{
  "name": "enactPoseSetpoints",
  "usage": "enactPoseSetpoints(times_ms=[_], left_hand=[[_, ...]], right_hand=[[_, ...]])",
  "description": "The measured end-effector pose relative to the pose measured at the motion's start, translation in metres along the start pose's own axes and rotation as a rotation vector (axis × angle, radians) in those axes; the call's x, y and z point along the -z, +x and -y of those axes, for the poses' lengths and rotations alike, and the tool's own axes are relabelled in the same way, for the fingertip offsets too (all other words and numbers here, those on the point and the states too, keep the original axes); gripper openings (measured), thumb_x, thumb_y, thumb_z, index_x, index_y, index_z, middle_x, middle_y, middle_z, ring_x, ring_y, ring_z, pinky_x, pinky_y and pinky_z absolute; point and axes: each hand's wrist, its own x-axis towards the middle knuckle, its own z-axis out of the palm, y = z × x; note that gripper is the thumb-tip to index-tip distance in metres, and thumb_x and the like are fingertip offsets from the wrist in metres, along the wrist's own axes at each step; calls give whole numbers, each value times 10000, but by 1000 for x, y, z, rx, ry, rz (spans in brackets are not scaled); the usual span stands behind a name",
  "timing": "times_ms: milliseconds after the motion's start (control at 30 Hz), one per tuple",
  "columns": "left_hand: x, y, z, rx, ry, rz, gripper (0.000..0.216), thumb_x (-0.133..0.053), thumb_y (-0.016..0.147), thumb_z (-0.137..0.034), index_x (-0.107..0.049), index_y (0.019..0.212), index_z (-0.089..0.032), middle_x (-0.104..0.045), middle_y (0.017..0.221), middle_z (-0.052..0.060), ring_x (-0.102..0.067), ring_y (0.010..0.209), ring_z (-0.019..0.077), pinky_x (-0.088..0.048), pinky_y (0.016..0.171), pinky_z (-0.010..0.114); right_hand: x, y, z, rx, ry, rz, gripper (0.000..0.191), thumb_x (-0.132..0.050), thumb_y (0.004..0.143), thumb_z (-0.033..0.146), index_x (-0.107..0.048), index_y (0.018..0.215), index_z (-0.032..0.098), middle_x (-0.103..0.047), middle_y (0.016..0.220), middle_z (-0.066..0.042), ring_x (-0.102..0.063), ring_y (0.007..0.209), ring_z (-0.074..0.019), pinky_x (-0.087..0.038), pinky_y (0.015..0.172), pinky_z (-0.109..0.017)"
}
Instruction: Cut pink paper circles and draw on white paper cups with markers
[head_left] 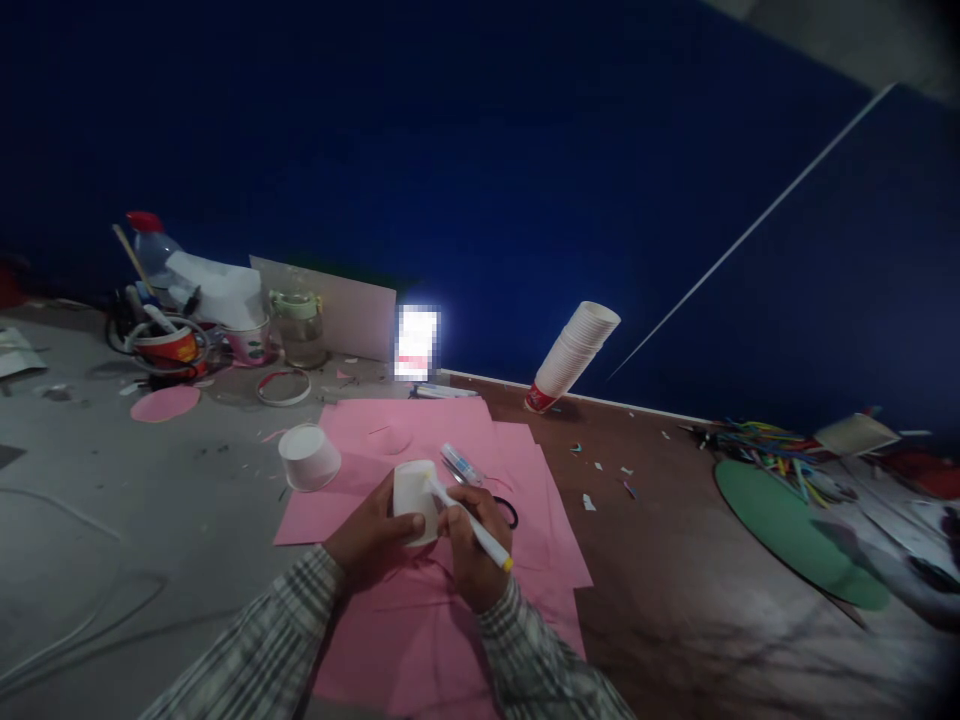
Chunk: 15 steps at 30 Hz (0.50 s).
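Observation:
My left hand (375,530) grips a white paper cup (410,500), its thumb across the lower side. In my right hand (480,550) is a white marker (484,535) with a yellow end, and its tip meets the cup's upper side. Both hands are over pink paper sheets (525,510) spread on the table. Just beyond them lie scissors (507,512), partly hidden by my right hand, and a clear tube with a blue label (461,464). To the left, a second white paper cup (308,457) rests upside down at the paper's edge.
A tall stack of paper cups (574,350) leans against the blue wall. At the back left stand a glass jar (298,330), a pink cup (247,343) and a red cup of tools (169,350). A green oval board (795,535) and tangled wires (780,445) lie right, with paper scraps around.

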Motion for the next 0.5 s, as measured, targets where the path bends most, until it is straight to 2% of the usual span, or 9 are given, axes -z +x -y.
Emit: enactPoseSetpoints(times_ms=[300,500], left_hand=[[-2,0,-3,15,-9,2,627,-868,613,-258,-574,1161,-181,-676,942,76,-638,858,227,-495,758,340],[-3,0,-2,1,-10,7,576,-867,609,-254,-591,1108,-175,-669,872,58,-627,791,202,-486,710,311]], right_hand=[[2,4,0,-47,83,12,163,-501,912,289,-618,945,179,-642,626,-1,-608,520,-148,-509,486,-252],[3,2,2,-17,60,19,192,-517,908,323,-642,925,177,-653,658,-18,-629,570,-164,-529,544,-285]])
